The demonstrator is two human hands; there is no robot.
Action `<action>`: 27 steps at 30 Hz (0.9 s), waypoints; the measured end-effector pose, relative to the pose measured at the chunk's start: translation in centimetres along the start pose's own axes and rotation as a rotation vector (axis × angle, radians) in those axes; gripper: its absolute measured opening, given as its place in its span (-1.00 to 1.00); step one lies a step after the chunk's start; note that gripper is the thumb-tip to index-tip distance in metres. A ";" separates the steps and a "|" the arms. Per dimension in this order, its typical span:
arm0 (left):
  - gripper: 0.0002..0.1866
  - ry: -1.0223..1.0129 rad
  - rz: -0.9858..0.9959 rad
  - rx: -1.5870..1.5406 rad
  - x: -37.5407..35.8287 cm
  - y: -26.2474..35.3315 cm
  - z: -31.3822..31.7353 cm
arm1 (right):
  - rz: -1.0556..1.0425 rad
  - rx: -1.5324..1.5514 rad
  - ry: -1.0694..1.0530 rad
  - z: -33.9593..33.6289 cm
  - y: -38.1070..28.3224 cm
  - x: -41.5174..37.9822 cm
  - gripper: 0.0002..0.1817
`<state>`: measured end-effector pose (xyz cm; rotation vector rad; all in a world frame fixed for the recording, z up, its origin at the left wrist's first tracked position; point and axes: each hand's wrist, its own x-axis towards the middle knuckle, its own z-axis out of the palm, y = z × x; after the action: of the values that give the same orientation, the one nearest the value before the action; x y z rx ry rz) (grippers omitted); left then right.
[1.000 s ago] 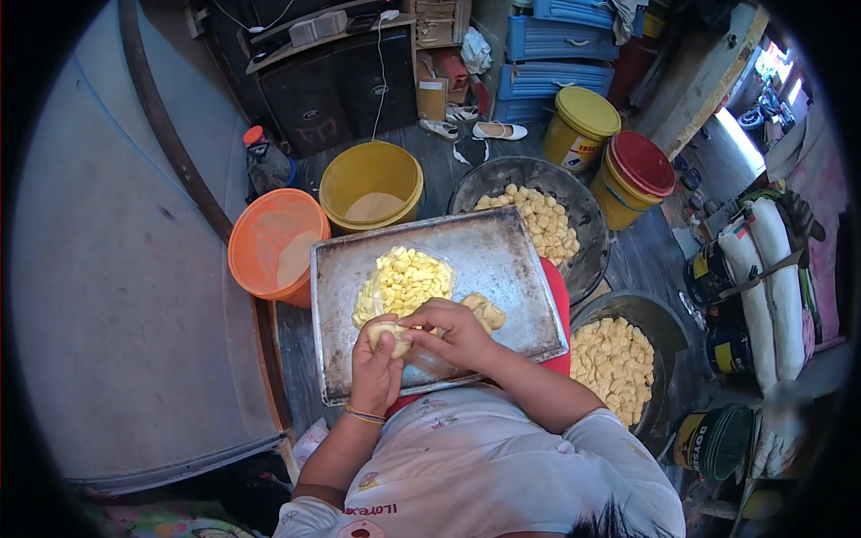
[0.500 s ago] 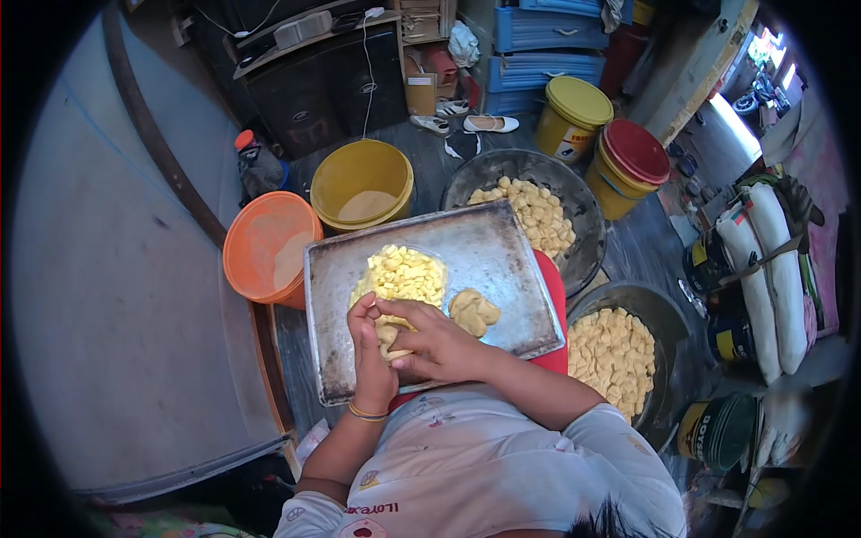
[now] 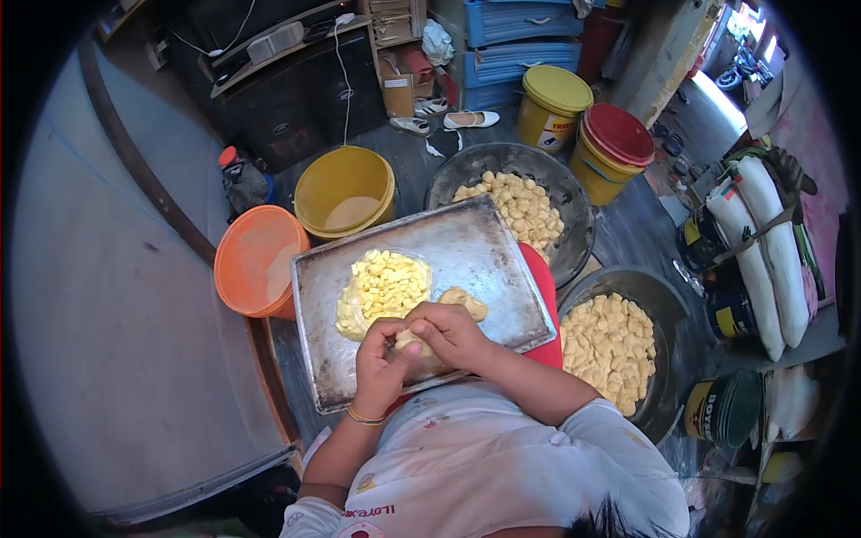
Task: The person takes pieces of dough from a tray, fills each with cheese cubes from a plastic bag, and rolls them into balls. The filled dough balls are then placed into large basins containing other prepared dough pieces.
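Note:
Close to my body, my left hand (image 3: 380, 366) and my right hand (image 3: 450, 335) meet around a small piece of dough (image 3: 412, 341). The fingers of both are curled, with thumbs pressed on the dough, so much of it is hidden. Beneath them a worn metal baking tray (image 3: 489, 247) lies tilted across my lap. A heap of small yellow cubes (image 3: 387, 285) rests on clear plastic on the tray, just beyond my left hand. Behind my right hand sits a larger lump of dough (image 3: 468, 303), partly covered by the fingers.
Right of the tray stand two dark basins, one with dough balls (image 3: 516, 211), the nearer with dough pieces (image 3: 614, 350). An orange bucket (image 3: 256, 260) and a yellow bucket (image 3: 345, 193), both with powder inside, flank the tray's far left. Lidded buckets (image 3: 558, 99) stand farther back.
My hands have shifted right and drawn together over the dough, with both thumbs now on it. The right hand now covers part of the larger lump. The camera view has moved slightly.

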<state>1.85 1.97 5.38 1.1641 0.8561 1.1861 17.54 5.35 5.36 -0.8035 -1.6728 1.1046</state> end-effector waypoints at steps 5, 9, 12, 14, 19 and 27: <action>-0.64 0.158 -0.011 0.046 0.5 -1.3 -1.7 | -0.200 -0.254 -0.068 -0.5 -2.2 0.5 -0.64; -0.47 0.026 0.043 0.134 1.3 -1.4 -1.8 | 0.064 -0.102 -0.156 -2.7 -1.3 0.2 -0.64; -0.60 0.042 -0.079 0.088 1.2 -1.3 -1.0 | -0.172 -0.491 0.474 -6.1 -0.2 1.5 -0.62; -0.74 -0.062 -0.066 0.411 1.0 -2.0 -1.7 | -0.059 -0.896 0.655 -8.2 -2.3 2.0 -0.52; -0.77 -0.067 -0.170 0.327 0.4 -3.0 -1.2 | 0.087 -0.788 0.179 -9.0 1.0 -0.2 -0.42; -0.45 -0.201 0.254 0.811 1.0 -4.3 1.8 | 0.255 -0.328 -0.333 -5.7 -0.1 -0.2 -0.59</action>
<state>4.79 2.70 1.68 2.0615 1.0932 0.9020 22.99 6.93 6.21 -1.1121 -2.1106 1.2033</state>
